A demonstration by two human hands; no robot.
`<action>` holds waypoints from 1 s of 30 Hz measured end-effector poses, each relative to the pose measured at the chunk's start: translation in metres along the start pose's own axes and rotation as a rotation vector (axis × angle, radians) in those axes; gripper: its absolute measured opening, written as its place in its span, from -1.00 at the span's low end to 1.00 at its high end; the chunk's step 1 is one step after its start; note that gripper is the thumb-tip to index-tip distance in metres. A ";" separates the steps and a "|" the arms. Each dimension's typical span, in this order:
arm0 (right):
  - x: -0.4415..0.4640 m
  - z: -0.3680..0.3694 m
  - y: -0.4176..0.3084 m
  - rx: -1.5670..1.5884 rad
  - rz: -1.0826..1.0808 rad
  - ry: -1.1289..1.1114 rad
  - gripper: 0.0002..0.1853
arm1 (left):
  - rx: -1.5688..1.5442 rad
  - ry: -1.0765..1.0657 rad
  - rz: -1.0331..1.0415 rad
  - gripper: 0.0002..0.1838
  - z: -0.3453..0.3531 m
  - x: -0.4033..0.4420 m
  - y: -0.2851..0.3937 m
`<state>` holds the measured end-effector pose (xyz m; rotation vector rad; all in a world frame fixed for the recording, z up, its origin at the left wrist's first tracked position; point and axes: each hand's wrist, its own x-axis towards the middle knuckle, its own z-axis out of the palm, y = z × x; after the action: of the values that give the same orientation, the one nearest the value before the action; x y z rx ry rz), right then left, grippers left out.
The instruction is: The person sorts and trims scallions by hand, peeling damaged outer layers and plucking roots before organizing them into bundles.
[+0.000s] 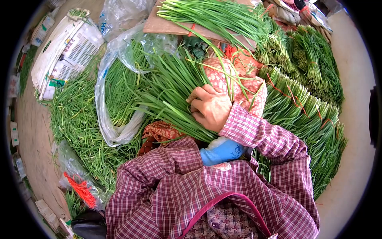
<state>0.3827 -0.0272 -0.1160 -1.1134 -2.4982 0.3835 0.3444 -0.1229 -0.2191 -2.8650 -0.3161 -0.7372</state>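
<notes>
The loose bunch of long green leaves (169,97) lies in front of you at mid-view, its blades fanning to the left and its right end under your right hand (211,106). Your right grip is curled closed on the stems there, fingers bent over them. Your left hand (223,151), in a blue covering with white print, sits just below your right wrist; its fingers are hidden, so you cannot tell what that grip is doing.

Beside your right hand you have a pink cloth with pale spots (256,91), a few stray blades lying across it. An orange patterned cloth (161,130) shows below the bunch. To your left, a clear plastic bag (102,119) has more greens in it, with a heap of loose greens (75,119) beyond. To your right stand packed green bundles (286,95) with red ties. Ahead of you, a brown board (153,24) carries another pile of leaves (217,18). Farther out, you see a printed white carton (81,46) at upper left and red strings (82,190) at lower left.
</notes>
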 end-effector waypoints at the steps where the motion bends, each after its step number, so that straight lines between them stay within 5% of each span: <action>1: 0.000 -0.007 -0.001 0.027 0.008 0.009 -0.92 | 0.022 -0.020 0.022 -0.66 -0.001 0.000 -0.002; 9: -0.010 -0.008 0.002 -0.053 0.018 -0.008 -0.89 | 0.363 -0.164 0.189 -0.72 0.011 -0.006 0.002; 21: -0.004 -0.007 0.002 -0.172 -0.011 -0.103 -0.81 | -0.380 -0.196 -0.108 -0.62 -0.001 0.003 0.001; 25: -0.004 -0.013 -0.004 -0.151 -0.009 -0.121 -0.75 | -0.097 -0.164 0.015 -0.59 -0.011 0.003 -0.005; 30: -0.010 -0.007 -0.007 -0.085 0.024 -0.099 -0.77 | 0.868 -0.081 0.256 -0.55 -0.015 -0.003 -0.013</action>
<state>0.3879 -0.0386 -0.1095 -1.1851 -2.6115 0.3496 0.3315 -0.1145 -0.2060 -2.0529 -0.2011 -0.3135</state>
